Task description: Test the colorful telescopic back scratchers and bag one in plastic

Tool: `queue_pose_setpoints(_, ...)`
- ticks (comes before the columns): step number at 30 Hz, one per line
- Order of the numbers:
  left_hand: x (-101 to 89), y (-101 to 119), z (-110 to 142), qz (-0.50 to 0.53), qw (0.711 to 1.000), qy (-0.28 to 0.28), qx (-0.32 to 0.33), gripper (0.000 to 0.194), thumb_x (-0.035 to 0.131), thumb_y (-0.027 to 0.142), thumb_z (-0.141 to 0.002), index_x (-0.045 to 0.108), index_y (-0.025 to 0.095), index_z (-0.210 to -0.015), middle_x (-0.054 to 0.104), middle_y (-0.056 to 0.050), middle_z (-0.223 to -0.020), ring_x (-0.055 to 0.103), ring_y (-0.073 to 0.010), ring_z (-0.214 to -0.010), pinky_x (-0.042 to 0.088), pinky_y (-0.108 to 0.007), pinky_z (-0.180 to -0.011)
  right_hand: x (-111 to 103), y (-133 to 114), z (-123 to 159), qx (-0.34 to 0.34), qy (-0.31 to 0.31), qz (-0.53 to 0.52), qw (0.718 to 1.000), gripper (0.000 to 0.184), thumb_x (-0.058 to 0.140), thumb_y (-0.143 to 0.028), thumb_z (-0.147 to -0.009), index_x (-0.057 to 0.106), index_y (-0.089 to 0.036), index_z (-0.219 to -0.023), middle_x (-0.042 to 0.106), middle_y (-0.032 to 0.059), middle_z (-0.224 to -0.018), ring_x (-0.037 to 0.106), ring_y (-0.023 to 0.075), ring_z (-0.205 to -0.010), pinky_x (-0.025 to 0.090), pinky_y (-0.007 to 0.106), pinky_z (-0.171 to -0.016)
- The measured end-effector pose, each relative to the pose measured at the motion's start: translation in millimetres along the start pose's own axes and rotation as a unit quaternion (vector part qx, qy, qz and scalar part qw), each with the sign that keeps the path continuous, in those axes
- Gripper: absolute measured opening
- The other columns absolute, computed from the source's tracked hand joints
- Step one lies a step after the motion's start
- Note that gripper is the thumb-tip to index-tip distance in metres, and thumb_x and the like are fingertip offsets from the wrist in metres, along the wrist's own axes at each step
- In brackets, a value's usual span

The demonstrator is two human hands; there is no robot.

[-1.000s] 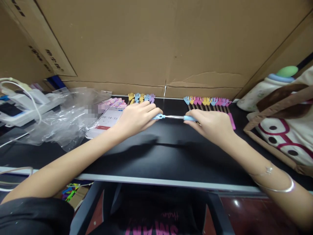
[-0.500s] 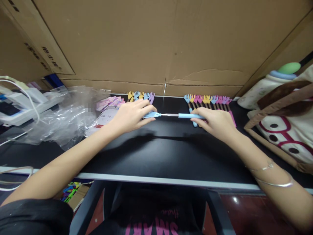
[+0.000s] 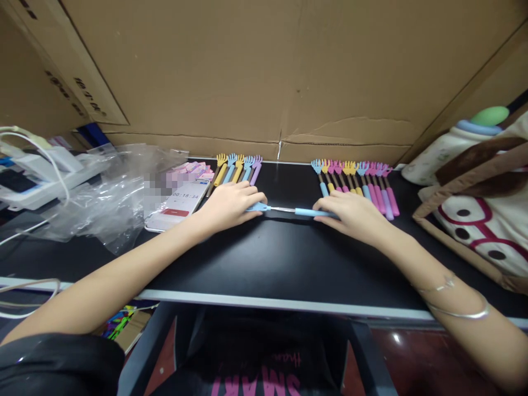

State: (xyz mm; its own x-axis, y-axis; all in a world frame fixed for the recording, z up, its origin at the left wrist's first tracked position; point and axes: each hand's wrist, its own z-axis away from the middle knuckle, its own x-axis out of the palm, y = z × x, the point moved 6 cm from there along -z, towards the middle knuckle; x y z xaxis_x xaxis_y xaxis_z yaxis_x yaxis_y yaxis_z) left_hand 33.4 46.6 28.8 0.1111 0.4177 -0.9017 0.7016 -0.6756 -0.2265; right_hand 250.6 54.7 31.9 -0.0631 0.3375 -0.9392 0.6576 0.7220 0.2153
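Both hands hold one blue telescopic back scratcher [image 3: 289, 210] lying crosswise over the black tabletop [image 3: 268, 258]. My left hand [image 3: 229, 206] pinches its blue claw end. My right hand [image 3: 350, 214] grips its blue handle, and a thin metal rod shows between the two. Behind my left hand lies a short row of yellow, blue and purple scratchers [image 3: 239, 168]. A longer row of coloured scratchers [image 3: 357, 179] lies behind my right hand.
A phone [image 3: 179, 203] showing a running timer lies left of my left hand, by pink packets [image 3: 190, 170] and a crumpled clear plastic bag [image 3: 107, 192]. A cardboard wall [image 3: 268, 71] closes the back. A patterned bag [image 3: 474, 214] and a bottle [image 3: 449, 146] stand at right.
Both hands have drawn the blue scratcher toward me, off the rows at the back. The gap between my hands has stayed about the same, and the timer has advanced.
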Motion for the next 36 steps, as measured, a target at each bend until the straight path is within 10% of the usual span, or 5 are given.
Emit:
queue_pose_setpoints(24,13.6,8,-1,0.045,0.999,0.001,0.010,0.024,0.043,0.028,-0.095,0.059,0.020,-0.112,0.063,-0.006,-0.108,0.054,-0.0208,-0.106,0.045,-0.033,-0.089,-1,-50,-7,-0.047,-0.029,-0.148,0.987,0.029,0.038,-0.031,-0.098,0.063,-0.020,-0.107,0.065,0.0059,-0.088,0.057,0.0168,-0.078,0.041,0.030,-0.070)
queue_pose_setpoints(36,14.5,15,-2,0.056,0.998,0.034,0.013,0.029,0.046,0.027,-0.094,0.054,0.018,-0.120,0.056,-0.010,-0.125,0.047,-0.0246,-0.120,0.040,-0.038,-0.099,-1,-63,-6,-0.073,-0.023,-0.184,0.980,0.024,0.045,-0.031,-0.094,0.057,-0.020,-0.112,0.059,0.0102,-0.122,0.049,0.0243,-0.114,0.042,0.044,-0.096)
